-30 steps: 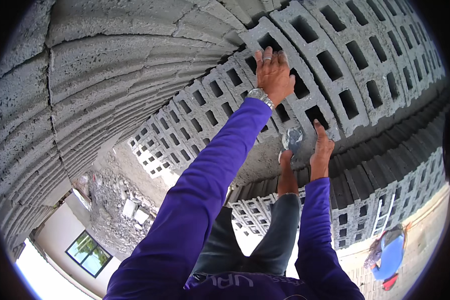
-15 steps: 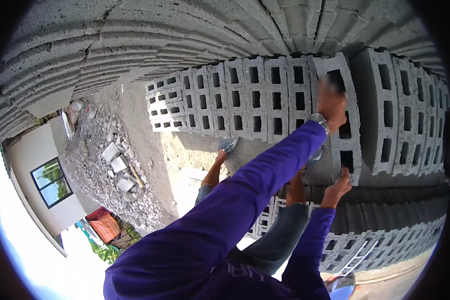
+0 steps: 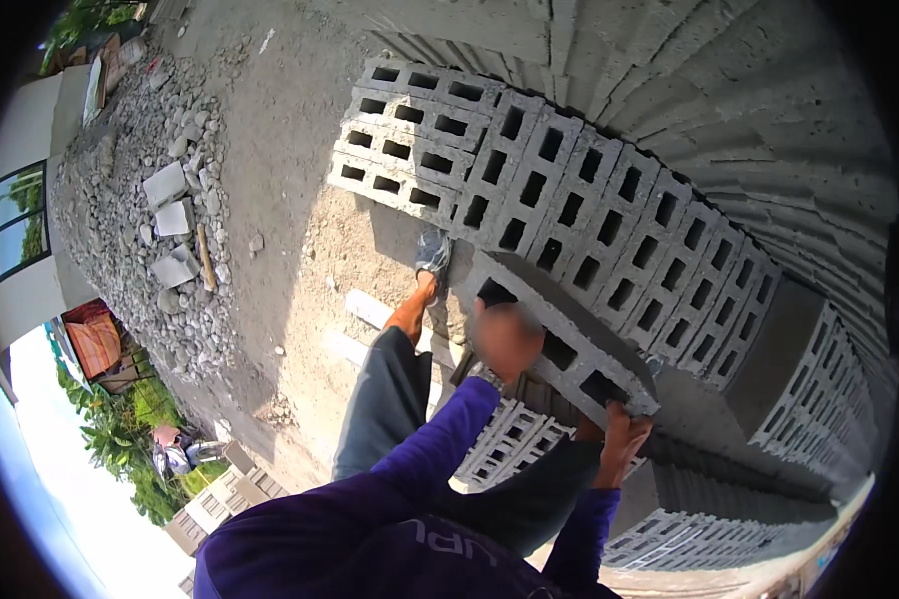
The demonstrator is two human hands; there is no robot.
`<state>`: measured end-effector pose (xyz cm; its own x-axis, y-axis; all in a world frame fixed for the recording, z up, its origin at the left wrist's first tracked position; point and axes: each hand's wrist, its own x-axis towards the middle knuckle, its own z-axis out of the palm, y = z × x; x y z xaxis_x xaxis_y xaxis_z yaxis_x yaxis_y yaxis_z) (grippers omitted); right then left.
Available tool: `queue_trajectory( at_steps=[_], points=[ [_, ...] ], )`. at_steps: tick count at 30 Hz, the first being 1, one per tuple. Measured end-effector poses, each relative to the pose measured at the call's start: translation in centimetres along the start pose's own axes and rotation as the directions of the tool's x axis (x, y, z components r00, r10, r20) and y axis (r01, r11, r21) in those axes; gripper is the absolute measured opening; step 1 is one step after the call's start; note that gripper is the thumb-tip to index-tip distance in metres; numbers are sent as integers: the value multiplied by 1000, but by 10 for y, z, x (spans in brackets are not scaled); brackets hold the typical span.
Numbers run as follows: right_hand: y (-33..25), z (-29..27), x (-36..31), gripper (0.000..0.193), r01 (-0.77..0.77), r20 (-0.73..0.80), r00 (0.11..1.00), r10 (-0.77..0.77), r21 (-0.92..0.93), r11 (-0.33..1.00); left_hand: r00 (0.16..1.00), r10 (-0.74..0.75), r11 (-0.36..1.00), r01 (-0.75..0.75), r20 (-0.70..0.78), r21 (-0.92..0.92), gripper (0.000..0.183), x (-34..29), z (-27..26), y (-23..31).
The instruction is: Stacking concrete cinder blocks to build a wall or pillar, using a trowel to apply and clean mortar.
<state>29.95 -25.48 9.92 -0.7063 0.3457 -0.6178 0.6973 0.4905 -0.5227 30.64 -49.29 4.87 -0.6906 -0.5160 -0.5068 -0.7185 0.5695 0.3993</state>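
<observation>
A grey hollow concrete block (image 3: 581, 321) with three rectangular holes hangs at a slant in front of my legs, gripped by both hands. My left hand (image 3: 509, 341), blurred, closes on the near side by the upper holes; a watch shows at its wrist. At the block's lower right end, my right hand (image 3: 624, 439) grips the edge by the last hole, fingers bent round it. Just beyond the block runs a stacked row of similar blocks (image 3: 609, 230), holes facing up.
A grey wall (image 3: 729, 110) rises behind the row. More block stacks (image 3: 669, 539) stand at the lower right and beside my legs. My shoe (image 3: 433, 250) is on sandy ground. Left lie a gravel heap (image 3: 120, 200) with loose block pieces (image 3: 175, 218) and a wooden-handled tool (image 3: 206, 260).
The block has come away from the row by the wall, towards my body and left, with both hands still on it. My view has swung left.
</observation>
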Motion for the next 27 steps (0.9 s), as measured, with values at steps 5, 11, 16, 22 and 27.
queue_trajectory(
  at_steps=[5,11,16,22,27],
  points=[
    [-83,143,13,45,344,170,935,-310,-228,911,954,-273,962,273,-125,-22,49,52,-130,-102],
    [-286,362,12,45,660,626,696,-353,-363,658,654,-642,765,510,-400,-393,49,160,-180,-231],
    [-401,504,24,47,886,766,461,-449,-366,284,555,-812,524,558,-181,-643,60,230,-212,-266],
    [-441,564,-6,40,890,713,397,-578,-453,52,697,-689,296,25,-196,-955,41,221,-225,-282],
    [-409,548,-72,48,928,605,-31,-796,-278,-247,470,-822,485,283,-321,-828,54,169,-265,-338]
  ],
)
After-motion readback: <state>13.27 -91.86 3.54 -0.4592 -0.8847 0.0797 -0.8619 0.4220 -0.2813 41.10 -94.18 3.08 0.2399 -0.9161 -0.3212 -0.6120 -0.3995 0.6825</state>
